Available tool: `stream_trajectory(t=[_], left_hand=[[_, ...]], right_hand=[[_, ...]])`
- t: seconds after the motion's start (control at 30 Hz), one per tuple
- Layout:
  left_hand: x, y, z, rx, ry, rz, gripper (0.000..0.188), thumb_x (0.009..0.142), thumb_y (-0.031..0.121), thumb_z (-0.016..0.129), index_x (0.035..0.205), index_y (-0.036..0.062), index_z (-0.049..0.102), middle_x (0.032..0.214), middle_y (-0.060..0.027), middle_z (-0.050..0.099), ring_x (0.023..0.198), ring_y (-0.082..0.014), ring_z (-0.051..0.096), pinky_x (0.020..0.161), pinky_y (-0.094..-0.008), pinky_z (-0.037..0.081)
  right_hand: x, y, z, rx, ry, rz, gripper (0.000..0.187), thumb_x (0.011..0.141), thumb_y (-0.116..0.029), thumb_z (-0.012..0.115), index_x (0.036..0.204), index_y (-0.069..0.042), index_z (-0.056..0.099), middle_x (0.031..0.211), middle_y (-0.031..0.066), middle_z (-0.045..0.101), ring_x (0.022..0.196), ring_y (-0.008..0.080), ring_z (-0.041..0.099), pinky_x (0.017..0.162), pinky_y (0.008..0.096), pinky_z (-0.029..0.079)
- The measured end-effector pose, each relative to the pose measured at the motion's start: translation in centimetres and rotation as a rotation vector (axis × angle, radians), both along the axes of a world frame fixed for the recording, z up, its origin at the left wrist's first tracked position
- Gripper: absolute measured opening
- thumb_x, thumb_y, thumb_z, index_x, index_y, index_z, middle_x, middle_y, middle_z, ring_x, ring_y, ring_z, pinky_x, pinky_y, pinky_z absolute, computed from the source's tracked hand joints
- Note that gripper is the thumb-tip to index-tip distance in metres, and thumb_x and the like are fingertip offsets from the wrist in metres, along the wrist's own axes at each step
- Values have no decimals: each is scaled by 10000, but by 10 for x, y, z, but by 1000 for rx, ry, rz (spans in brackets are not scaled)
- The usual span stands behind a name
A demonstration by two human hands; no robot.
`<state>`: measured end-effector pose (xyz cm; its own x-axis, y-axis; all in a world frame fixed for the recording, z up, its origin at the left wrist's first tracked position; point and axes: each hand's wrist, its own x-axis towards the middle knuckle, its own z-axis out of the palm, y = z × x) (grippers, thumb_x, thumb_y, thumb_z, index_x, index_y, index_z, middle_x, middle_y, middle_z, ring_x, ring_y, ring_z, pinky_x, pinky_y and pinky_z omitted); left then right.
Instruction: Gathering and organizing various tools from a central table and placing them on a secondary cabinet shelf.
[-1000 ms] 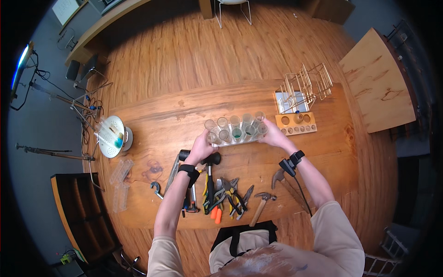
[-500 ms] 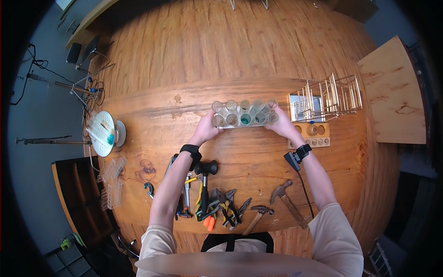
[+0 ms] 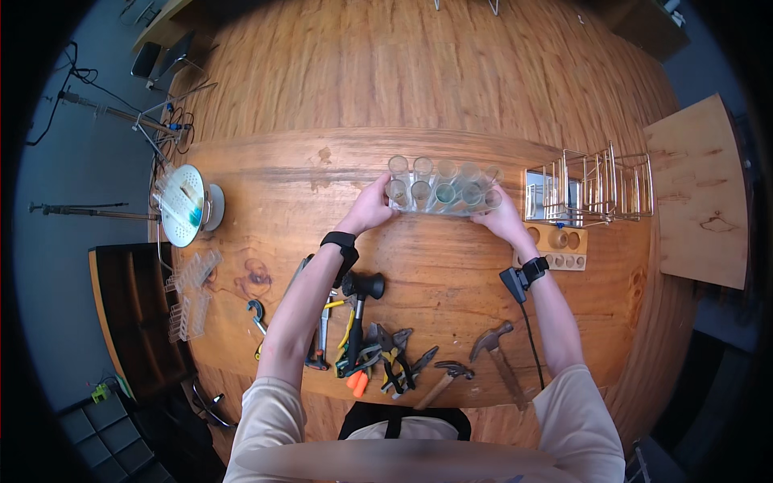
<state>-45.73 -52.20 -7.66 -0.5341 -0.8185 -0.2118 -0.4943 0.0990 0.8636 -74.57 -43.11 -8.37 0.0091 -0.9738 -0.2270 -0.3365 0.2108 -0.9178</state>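
As my view runs from nine o'clock, a pierced white dish [image 3: 179,234] stands with clear and blue-green pieces on it; at eight o'clock lie clear frames [image 3: 191,316], well apart from the hands; a black mallet [image 3: 366,285] lies near half past six. My left hand [image 3: 372,206], just short of twelve, is closed around the left end of a clear rack [image 3: 435,210]; that rack is between one and two o'clock, over the far part of the table [image 3: 451,266], though I cannot tell whether its base touches the wood; it carries tubes [image 3: 445,192] in two rows of five, mouths up, a few tinted green. I judge it stiff and fairly light, but top-heavy with the tubes in; the smooth walls look slippery; the tubes, if glass, would chip at a knock; whether they hold liquid I cannot tell, so level is safest. Best hold, I think, is low on both end walls, with no squeeze on the tubes. My right hand [image 3: 501,216], toward half past two, grips the right end, fingers partly hidden; past it, at three, sits a wooden block [image 3: 555,250]; a wire stand [image 3: 592,189] rises just beyond, at half past two.
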Motion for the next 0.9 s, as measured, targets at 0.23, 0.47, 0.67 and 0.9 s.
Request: stream_trajectory(t=[0.23, 0.47, 0.67, 0.9], left_hand=[[35, 18, 0, -101, -163, 164, 778, 651, 87, 732, 1342, 2, 385, 1056, -172, 635, 841, -267, 642, 779, -346, 517], [133, 76, 91, 44, -148, 271, 347, 822, 186, 654, 1107, -1, 592, 975, -102, 663, 839, -170, 633, 746, -301, 514], [282, 177, 113, 114, 52, 673, 214, 856, 155, 645, 1005, 5, 616, 869, -55, 655, 706, -100, 606, 650, -248, 504], [476, 315, 26, 230, -16, 1111, 403, 791, 157, 695, 1106, -43, 542, 893, -115, 647, 724, -163, 636, 666, -275, 519]], right_hand=[[24, 17, 33, 15, 70, -101, 731, 719, -106, 757, 1335, -17, 373, 1280, 176, 503, 1029, 253, 598, 830, 327, 503], [35, 106, 58, 74, 165, -83, 331, 815, -215, 700, 1009, 29, 589, 888, 106, 654, 796, 154, 623, 712, 272, 503], [113, 136, 89, 127, 101, 57, 233, 839, -179, 674, 942, 21, 614, 808, 67, 649, 745, 117, 605, 680, 241, 495], [250, 130, 124, 95, 139, 217, 212, 848, -158, 666, 949, 20, 613, 817, 63, 650, 744, 112, 605, 693, 243, 501]])
